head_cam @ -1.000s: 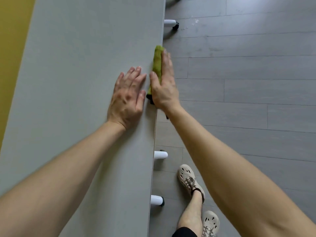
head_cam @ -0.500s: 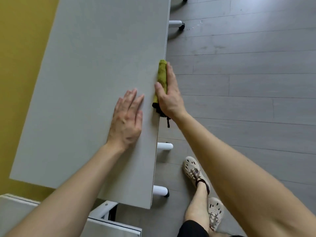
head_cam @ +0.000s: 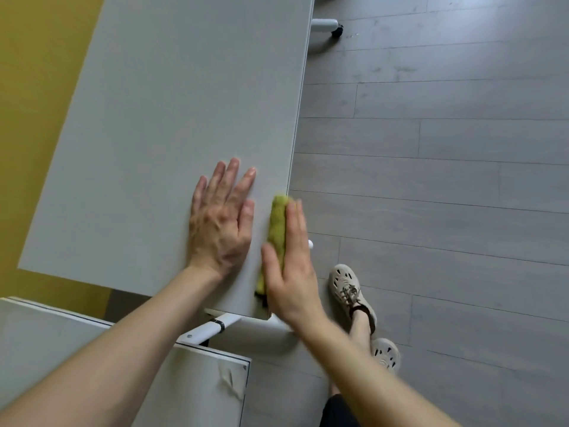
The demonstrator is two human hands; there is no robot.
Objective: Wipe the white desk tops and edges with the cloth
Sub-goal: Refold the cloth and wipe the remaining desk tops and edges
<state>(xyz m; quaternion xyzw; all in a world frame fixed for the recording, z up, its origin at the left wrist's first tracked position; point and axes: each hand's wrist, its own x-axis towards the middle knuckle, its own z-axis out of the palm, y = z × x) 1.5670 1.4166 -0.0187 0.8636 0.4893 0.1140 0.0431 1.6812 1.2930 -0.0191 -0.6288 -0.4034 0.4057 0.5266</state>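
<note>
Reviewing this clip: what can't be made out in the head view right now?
All head view.
- Desk edge beneath the cloth: covered by cloth and right hand.
- Desk's far end: cut off by the top frame edge.
- Nearer desk: partly behind the left forearm, cut off at left.

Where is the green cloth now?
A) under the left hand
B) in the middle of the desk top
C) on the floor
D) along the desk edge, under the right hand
D: the right hand presses the cloth along the desk edge; the left hand lies flat beside it.
</note>
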